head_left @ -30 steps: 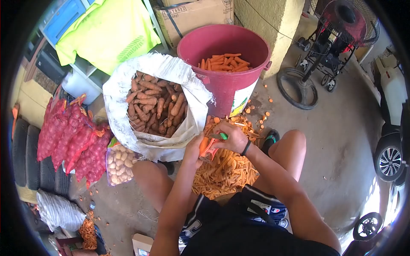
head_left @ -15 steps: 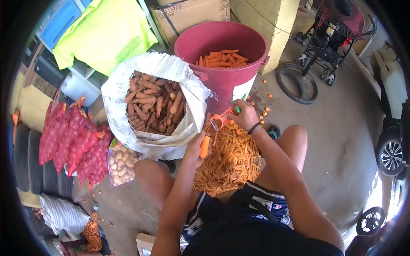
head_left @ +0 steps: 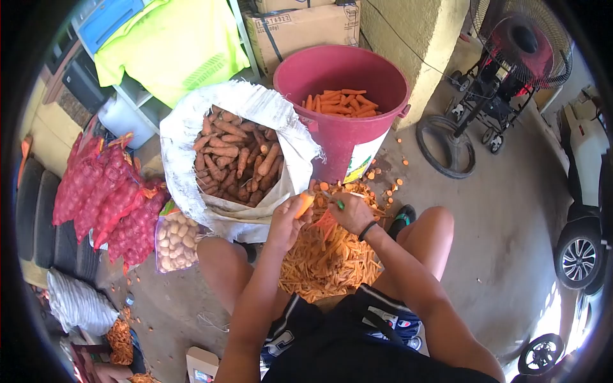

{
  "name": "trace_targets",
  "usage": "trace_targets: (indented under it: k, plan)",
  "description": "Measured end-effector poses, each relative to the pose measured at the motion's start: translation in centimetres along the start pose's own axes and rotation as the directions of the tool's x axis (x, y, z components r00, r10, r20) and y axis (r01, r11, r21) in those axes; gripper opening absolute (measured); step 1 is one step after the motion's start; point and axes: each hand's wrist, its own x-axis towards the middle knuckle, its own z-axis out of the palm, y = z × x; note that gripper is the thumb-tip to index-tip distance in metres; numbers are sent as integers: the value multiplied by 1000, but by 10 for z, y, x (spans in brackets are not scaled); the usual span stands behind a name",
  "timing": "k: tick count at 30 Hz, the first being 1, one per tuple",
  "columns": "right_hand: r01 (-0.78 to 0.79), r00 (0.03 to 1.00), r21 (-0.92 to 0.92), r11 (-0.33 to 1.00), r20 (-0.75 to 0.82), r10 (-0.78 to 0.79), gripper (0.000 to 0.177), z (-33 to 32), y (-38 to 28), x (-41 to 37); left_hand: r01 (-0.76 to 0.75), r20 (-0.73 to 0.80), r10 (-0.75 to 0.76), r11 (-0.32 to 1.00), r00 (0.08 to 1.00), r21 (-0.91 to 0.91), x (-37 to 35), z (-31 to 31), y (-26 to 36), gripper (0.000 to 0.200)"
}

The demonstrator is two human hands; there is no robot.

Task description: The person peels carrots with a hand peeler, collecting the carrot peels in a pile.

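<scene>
My left hand (head_left: 286, 223) grips a short orange carrot (head_left: 304, 204), its tip pointing up towards the sack. My right hand (head_left: 350, 210) holds a peeler (head_left: 327, 218) with a green handle and an orange-red head, close beside the carrot. Both hands hover over a heap of orange peelings (head_left: 332, 255) on the floor between my knees. A white sack (head_left: 191, 185) full of unpeeled brown carrots stands just beyond my left hand. Behind it a dark-red tub (head_left: 357, 140) holds peeled orange carrots.
Red net bags of onions (head_left: 108, 198) and a clear bag of potatoes (head_left: 175, 239) lie at the left. A standing fan (head_left: 504, 57) and its round base are at the right, cardboard boxes (head_left: 300, 25) behind the tub. Carrot bits dot the concrete floor.
My right hand swung out towards the tub with the peeler, then came back beside the carrot. My left hand has lifted the carrot a little higher.
</scene>
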Motion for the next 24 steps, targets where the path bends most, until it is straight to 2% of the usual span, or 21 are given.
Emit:
trace_targets:
  k: [3, 6, 12, 15, 16, 18, 21, 23, 24]
  plan:
    - [58, 998, 3, 998, 1, -58, 18, 1, -15, -3, -82, -20, 87, 975, 996, 205, 0, 6, -9, 23]
    - [158, 987, 17, 987, -8, -158, 17, 0, -26, -5, -71, -40, 87, 951, 995, 300, 1, 7, -15, 21]
    - [127, 991, -15, 992, 31, -126, 20, 4, -27, -7, -159, 45, 156, 883, 987, 441, -1, 1, -18, 22]
    - [84, 991, -39, 996, 108, -79, 24, 4, -27, -8, -223, 150, 172, 861, 974, 458, -4, -3, -14, 18]
    - [29, 980, -119, 992, 199, -5, 25, 10, -11, -6, -228, 168, 168, 858, 971, 459, -9, 0, -13, 17]
    - [-63, 929, -286, 956, 334, 161, 28, 28, 37, 8, -248, 226, 157, 848, 961, 468, -15, 7, -5, 15]
    - [-142, 753, -453, 880, 528, 393, 32, 37, 57, 1, -57, 217, -31, 920, 976, 388, -16, 12, 14, 20]
    - [99, 616, -520, 849, 702, 358, 33, 34, 49, -8, 122, 162, -252, 820, 954, 560, -2, -1, 27, 28]
    - [105, 565, -509, 854, 738, 370, 33, 34, 48, -11, 197, 119, -350, 742, 929, 640, 7, -8, 31, 30]
